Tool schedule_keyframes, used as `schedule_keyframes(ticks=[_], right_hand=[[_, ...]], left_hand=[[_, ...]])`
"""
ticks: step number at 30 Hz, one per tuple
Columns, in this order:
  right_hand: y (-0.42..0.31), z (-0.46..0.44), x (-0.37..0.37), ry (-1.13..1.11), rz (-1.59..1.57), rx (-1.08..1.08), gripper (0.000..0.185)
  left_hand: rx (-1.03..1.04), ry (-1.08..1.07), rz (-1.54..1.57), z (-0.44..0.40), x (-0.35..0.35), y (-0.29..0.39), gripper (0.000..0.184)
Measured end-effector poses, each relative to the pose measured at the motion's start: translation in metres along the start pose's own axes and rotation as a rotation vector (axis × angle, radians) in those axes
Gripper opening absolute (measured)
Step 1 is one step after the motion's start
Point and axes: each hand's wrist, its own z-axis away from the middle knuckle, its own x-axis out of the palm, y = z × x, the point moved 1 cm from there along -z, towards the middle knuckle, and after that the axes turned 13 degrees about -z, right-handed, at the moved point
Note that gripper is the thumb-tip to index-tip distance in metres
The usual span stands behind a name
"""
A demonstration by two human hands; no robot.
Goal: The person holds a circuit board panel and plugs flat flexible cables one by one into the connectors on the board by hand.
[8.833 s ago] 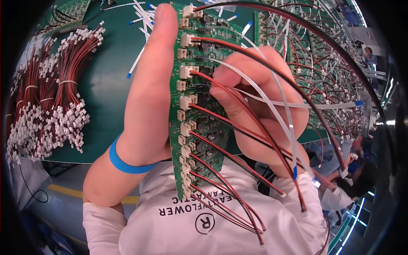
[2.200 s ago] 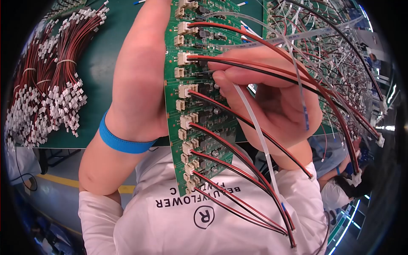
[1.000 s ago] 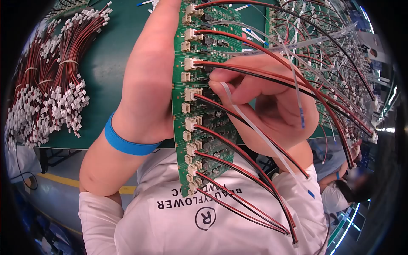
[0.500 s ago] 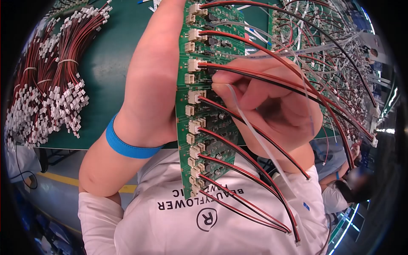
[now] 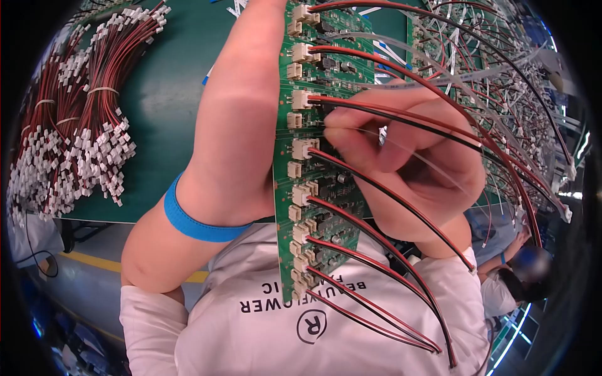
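Observation:
A long green circuit board panel (image 5: 285,207) stands upright before my shirt, with a row of cream sockets down its edge. Red and black wire leads (image 5: 376,178) run from several sockets to the right. My left hand (image 5: 241,119) lies along the panel's left edge and supports it; its fingertips are hidden behind the board. Thumb and forefinger of my right hand (image 5: 407,147) are pinched at the board face, below a red-black lead. From that pinch a thin translucent flat cable (image 5: 433,166) trails down to the right; its gripped end is hidden.
Bundles of red-black leads with white plugs (image 5: 100,150) lie on the green table (image 5: 166,94) at left. More wired boards and tangled cables (image 5: 501,94) fill the upper right. Blue-ended flat cables (image 5: 392,53) lie behind the panel. Another person (image 5: 501,282) sits at far right.
The panel and both hands have shifted slightly right and down in view. The flat cable has turned and now shows as a thin edge. My right hand's pinch stays at the board.

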Motion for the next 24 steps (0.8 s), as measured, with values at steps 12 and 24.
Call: schedule_keyframes(ticks=[12,24], right_hand=[[-0.006,-0.004,0.0,-0.018,0.043,0.074,0.035],[0.001,-0.002,-0.008,-0.113,0.037,-0.016,0.035]], left_hand=[[-0.013,-0.001,0.006,0.001,-0.002,-0.001,0.064],[-0.025,-0.011,0.004,0.002,0.004,0.0,0.063]])
